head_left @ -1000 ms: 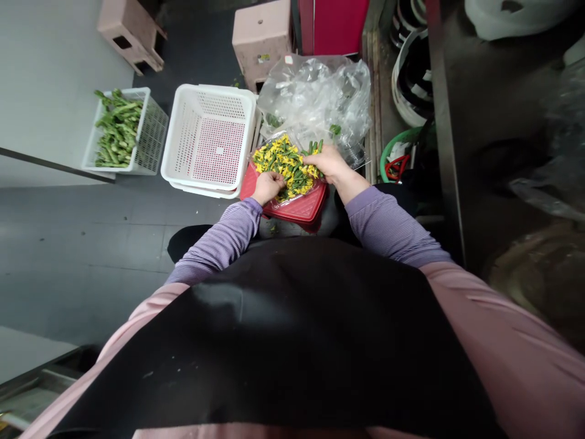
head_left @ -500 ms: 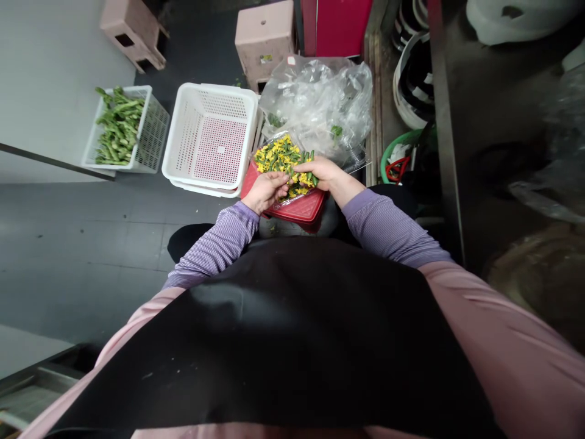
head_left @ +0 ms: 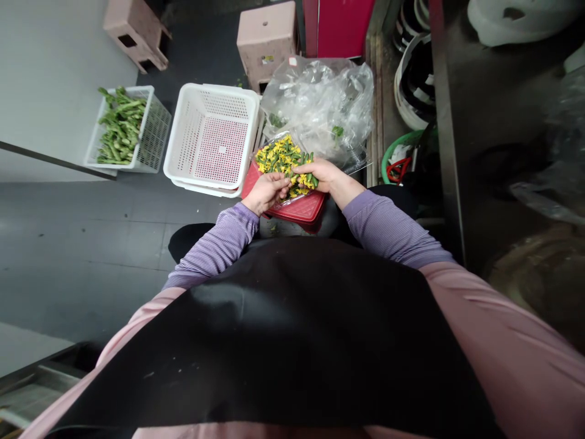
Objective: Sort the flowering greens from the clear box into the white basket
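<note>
Small green baby cucumbers with yellow blossoms (head_left: 276, 153) lie heaped in a clear plastic tray, which rests on a red stool (head_left: 301, 212) in front of me. Over the tray's right side, my right hand (head_left: 326, 175) is closed around several baby cucumbers (head_left: 312, 180), their green bodies showing past the fingers. My left hand (head_left: 267, 192) meets it from the left, thumb and forefinger pinched together at the held blossoms. What sits between those left fingertips is too small to make out.
White plastic baskets (head_left: 249, 137) stand stacked left of the stool. Farther left, another basket (head_left: 155, 131) holds thick green stems (head_left: 121, 131). A crumpled clear plastic bag (head_left: 315, 91) lies beyond the tray. Pink stools (head_left: 266, 30) stand behind; a metal-edged table (head_left: 450, 140) borders the right.
The view has shifted very slightly. Both hands stay at the same spot over the tray, with only small finger movement of the left hand near the held cucumbers.
</note>
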Motion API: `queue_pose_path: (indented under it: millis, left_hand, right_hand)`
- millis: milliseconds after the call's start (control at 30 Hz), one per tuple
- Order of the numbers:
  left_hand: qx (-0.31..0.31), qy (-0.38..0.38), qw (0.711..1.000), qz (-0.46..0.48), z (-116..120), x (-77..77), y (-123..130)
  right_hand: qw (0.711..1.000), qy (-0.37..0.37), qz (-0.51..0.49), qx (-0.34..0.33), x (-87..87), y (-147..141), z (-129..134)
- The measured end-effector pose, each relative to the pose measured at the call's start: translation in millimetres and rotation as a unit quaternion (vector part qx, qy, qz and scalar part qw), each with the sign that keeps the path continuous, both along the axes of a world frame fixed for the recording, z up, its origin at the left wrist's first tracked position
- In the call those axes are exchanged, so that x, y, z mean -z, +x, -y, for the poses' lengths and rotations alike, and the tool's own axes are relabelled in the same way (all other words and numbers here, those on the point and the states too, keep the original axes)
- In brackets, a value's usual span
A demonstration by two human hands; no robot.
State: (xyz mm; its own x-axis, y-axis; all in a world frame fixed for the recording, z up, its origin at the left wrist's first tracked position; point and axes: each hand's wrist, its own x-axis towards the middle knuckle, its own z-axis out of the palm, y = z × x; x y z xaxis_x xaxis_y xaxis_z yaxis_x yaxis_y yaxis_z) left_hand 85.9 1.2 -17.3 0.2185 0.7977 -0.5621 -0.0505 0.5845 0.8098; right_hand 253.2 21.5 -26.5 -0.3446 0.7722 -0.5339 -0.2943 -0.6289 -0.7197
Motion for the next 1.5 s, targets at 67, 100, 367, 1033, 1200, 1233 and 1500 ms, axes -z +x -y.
queue_pose_path:
  millis: [67, 100, 367, 1033, 1200, 1233, 1500]
  left_hand:
    - [-0.016, -0.008, 1.000, -0.005, -1, 0.1, -1]
    - [-0.029, -0.012, 0.999, -0.012, -1, 0.3, -2]
    - [-0.098, 0.022, 0.993, -0.057, 1, 7.1, 1]
    - [-0.077, 0.035, 0.996, 0.005, 9, 9.8, 0]
    - [-0.075, 0.050, 0.996, 0.007, 13, 12.0, 0]
    - [-0.079, 0.053, 0.995, 0.006, 12, 12.1, 0]
    - [-0.073, 0.105, 0.991, -0.038, 6, 14.9, -9]
  right_hand:
    - [0.999, -0.034, -0.006, 0.015, -1.5, 1, -2]
    - [0.998, -0.048, -0.003, 0.029, -1.7, 2, -3]
    - [0.999, -0.034, 0.008, 0.003, 8.5, -6, 1]
    - [0.997, 0.023, -0.066, -0.028, 8.7, -13, 12]
    - [0.997, 0.016, -0.056, -0.047, 12.5, -11, 10]
    - [0.997, 0.015, -0.050, -0.050, 12.4, -11, 10]
    - [0.998, 0.028, -0.021, -0.059, 8.8, -6, 6]
